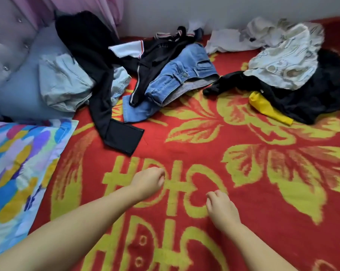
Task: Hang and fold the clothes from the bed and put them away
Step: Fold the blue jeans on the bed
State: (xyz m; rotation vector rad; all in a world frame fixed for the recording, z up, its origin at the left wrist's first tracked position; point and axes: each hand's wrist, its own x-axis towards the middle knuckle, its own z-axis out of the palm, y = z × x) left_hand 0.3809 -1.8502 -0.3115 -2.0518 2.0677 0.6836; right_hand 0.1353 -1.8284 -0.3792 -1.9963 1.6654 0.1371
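Observation:
Loose clothes lie across the far half of the bed. A long black garment (98, 75) drapes from the headboard side down onto the red and yellow blanket (194, 149). Beside it lie blue denim shorts (177, 75), a pale blue garment (65, 83) and a black top with white and red trim (145, 49). At the right sits a heap of black cloth (305, 98) with a grey patterned piece (282, 61) and a yellow item (266, 107). My left hand (148, 179) and my right hand (220, 207) hover over the blanket, fingers loosely curled, holding nothing.
A colourful pillow (22, 169) lies at the left edge, with a blue pillow (16, 79) against the grey tufted headboard (7, 36). White cloths (229, 41) lie along the far wall. A pink curtain (83, 4) hangs at the back left.

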